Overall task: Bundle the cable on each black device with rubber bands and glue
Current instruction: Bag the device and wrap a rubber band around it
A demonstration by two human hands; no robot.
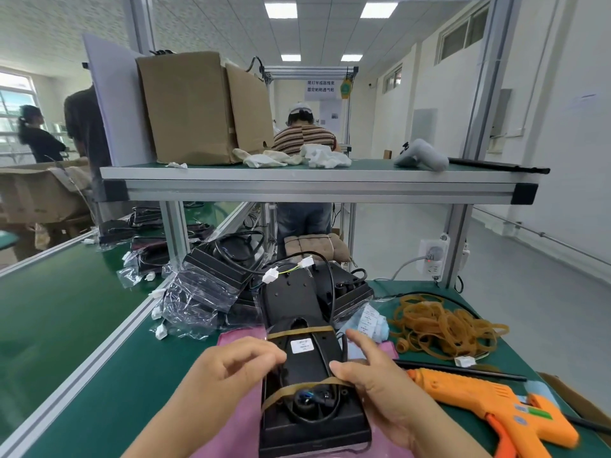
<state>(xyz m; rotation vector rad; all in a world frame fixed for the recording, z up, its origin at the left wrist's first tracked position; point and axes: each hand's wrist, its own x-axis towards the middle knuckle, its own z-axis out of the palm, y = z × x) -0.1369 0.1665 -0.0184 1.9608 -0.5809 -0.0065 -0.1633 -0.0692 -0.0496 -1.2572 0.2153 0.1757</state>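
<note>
A long black device (305, 361) lies lengthwise on a pink sheet (238, 338) in front of me, with a white label on top. One tan rubber band (299, 332) crosses its upper part, a second band (297, 389) crosses near its base over a coiled black cable (314, 404). My left hand (231, 368) grips the device's left edge. My right hand (373, 375) holds the right edge, thumb pressing the lower band. The cable runs up to white connectors (287, 269). An orange glue gun (489, 404) lies at the right.
A heap of loose rubber bands (443, 325) sits on the green bench at right. More black devices (218, 266) in clear bags are piled behind. An aluminium shelf (314, 186) overhangs the bench, with a cardboard box on it. A person in a striped shirt works beyond.
</note>
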